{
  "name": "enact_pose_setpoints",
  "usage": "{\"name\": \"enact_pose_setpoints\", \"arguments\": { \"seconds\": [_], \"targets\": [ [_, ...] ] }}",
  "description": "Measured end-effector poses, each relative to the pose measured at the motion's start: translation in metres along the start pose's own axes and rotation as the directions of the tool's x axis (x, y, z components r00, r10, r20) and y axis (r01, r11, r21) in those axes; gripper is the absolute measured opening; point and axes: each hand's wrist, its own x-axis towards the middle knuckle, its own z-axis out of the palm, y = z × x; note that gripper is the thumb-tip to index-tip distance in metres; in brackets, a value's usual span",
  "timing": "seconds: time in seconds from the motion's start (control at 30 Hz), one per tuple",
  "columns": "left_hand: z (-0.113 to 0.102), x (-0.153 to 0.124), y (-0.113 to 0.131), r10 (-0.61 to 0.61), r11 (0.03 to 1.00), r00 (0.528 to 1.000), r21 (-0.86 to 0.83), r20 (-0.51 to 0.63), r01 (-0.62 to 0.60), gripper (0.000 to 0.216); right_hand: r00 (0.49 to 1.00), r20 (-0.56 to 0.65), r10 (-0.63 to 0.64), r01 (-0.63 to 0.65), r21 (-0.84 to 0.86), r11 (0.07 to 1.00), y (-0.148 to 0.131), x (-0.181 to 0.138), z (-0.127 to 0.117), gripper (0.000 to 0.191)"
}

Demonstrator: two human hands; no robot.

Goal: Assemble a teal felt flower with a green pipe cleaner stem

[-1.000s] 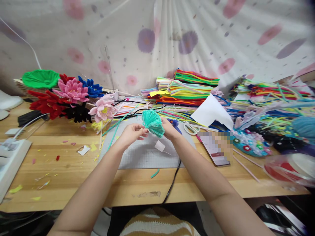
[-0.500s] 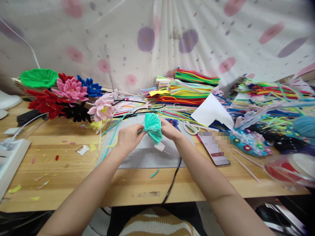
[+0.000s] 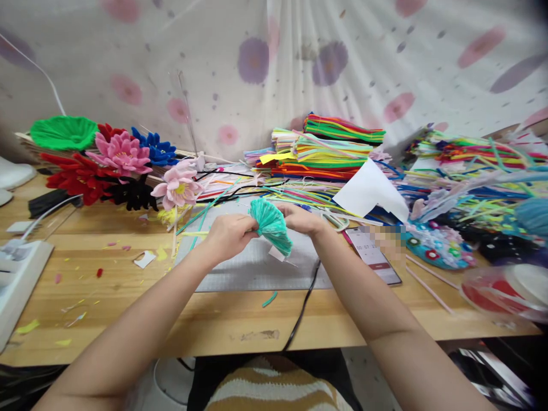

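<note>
Fan of teal strands (image 3: 272, 229) sits above the grey mat (image 3: 257, 279), pinched at its gathered left end by the left hand (image 3: 231, 235). The right hand (image 3: 303, 219) curves by its right edge, fingertips partly hidden, so I cannot tell whether they grip. Shaping the folds seems the step in hand; the next move probably calls for a steady left pinch. Ribs look fuzzy, flaring rightward unevenly.
</note>
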Motion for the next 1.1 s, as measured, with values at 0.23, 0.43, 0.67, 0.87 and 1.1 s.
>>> {"name": "enact_pose_setpoints", "arguments": {
  "seconds": [0.23, 0.43, 0.67, 0.87, 1.1],
  "targets": [
    [0.005, 0.001, 0.007, -0.201, 0.978, 0.979, -0.067, -0.043, 0.198, 0.014, 1.000, -0.007, -0.017, 0.017, -0.037, 0.999, 0.000, 0.003, -0.011, 0.026],
    [-0.019, -0.002, 0.012, -0.513, 0.617, 0.858, -0.689, 0.015, 0.380, 0.037, 0.996, -0.092, 0.011, -0.009, 0.023, 1.000, -0.001, -0.005, -0.026, 0.030],
    [-0.009, -0.005, 0.004, -0.306, 0.038, 0.708, -0.735, 0.637, 0.677, 0.030, 0.998, -0.023, 0.064, -0.061, 0.113, 0.992, -0.007, 0.002, -0.027, 0.032],
    [0.014, 0.002, 0.024, -0.275, -0.247, 0.722, -0.773, 0.635, 0.585, 0.014, 0.994, 0.050, 0.095, -0.103, 0.182, 0.978, 0.005, 0.021, -0.027, 0.035],
    [0.030, 0.018, 0.028, -0.642, 0.054, 0.680, -0.864, 0.354, 0.500, 0.009, 0.875, -0.444, -0.195, 0.143, -0.148, 0.979, -0.011, 0.021, -0.026, 0.023]
  ]
}}
